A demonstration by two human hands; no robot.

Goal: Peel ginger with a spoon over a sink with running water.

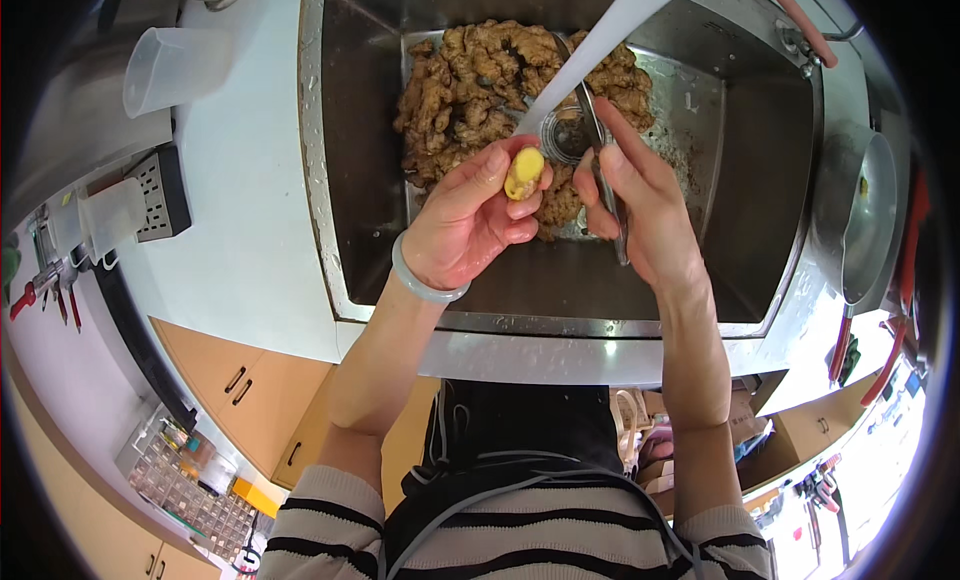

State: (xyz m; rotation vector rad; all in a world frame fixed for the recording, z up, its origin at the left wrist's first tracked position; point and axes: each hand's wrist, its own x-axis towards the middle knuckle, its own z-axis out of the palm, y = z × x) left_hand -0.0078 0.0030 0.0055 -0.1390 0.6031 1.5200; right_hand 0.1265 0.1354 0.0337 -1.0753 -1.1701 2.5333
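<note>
Over a stainless steel sink [525, 287], my left hand [476, 212] grips a small piece of ginger [524, 173] whose yellow cut face points up. My right hand [641, 194] holds a knife [592, 122] with a narrow metal blade; its tip end reaches away over the heap. Unpeeled brown ginger roots [472, 92] are piled on the sink's bottom, around the drain [568, 136]. A pale faucet spout or water stream [592, 55] slants down close to my left fingertips; which of these it is I cannot tell.
A translucent plastic container [176, 70] stands on the white counter [247, 205] left of the sink. A black perforated holder [165, 194] is farther left. On the right are a metal pan [870, 220] with a red handle and a pink hose [802, 21] by the rim.
</note>
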